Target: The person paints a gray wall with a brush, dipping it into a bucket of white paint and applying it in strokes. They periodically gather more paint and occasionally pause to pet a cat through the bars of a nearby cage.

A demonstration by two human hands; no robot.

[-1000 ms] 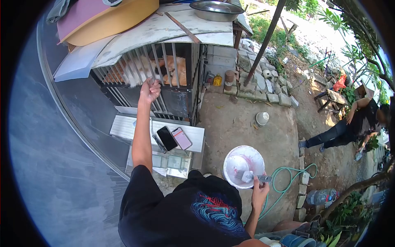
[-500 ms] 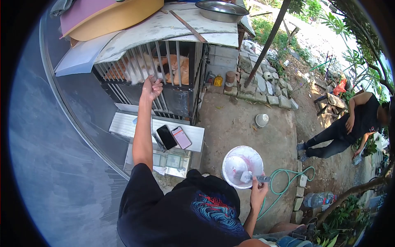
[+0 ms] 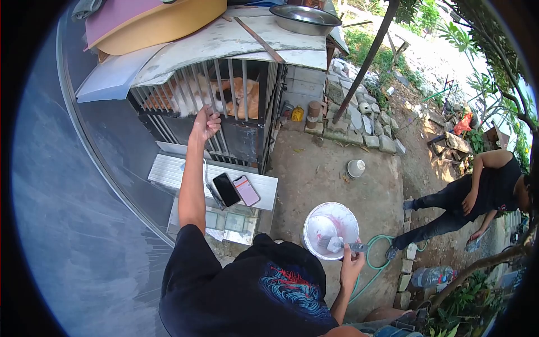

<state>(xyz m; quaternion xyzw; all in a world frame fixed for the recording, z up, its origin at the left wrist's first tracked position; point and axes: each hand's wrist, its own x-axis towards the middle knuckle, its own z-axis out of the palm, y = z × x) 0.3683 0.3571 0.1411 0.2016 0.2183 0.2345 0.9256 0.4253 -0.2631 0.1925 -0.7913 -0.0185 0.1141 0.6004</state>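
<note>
My left hand (image 3: 206, 122) reaches up to the cage bars (image 3: 230, 92), its fingers curled in close against them. Whether they hold anything is hidden. Just behind the bars lie a white cat (image 3: 188, 92) with dark and orange patches and an orange cat (image 3: 247, 95). In my right hand (image 3: 352, 263) is a brush (image 3: 336, 244) with a grey handle, held over a white bucket (image 3: 306, 233) whose inside is smeared with pale and pinkish marks. Two phones lie below the cage on a white ribbed shelf: a black one (image 3: 225, 189) and one with a lit screen (image 3: 247, 191).
Another person (image 3: 471, 196) in dark clothes stands at the right. A green hose (image 3: 373, 269) curls beside the bucket. A small white pot (image 3: 356, 168) stands on the concrete. On the cage roof are a metal basin (image 3: 305, 21) and a yellow tub (image 3: 157, 28). A grey wall (image 3: 84, 224) runs along the left.
The other person has stepped closer, one foot now beside the hose. My left hand stays at the bars, and my right hand keeps the brush over the bucket.
</note>
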